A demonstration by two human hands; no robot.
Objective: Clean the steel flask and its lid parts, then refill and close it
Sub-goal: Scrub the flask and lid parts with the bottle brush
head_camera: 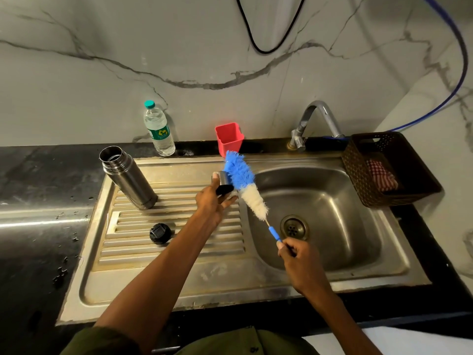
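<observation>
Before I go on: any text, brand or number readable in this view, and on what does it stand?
No text can be read.
Green label on the water bottle: a logo and print, too blurred to read.
Steel flask: a small mark near its base, too small to read.
Black lid part on the drainboard: raised shapes, no legible letters.
Red cup, brush, basket: no text seen.

Plastic water bottle (159,129) and red cup (229,138) upright at the tabletop's (38,175) back edge; dark basket (384,175) holding checked cloth (381,174) right of tap (317,124).
</observation>
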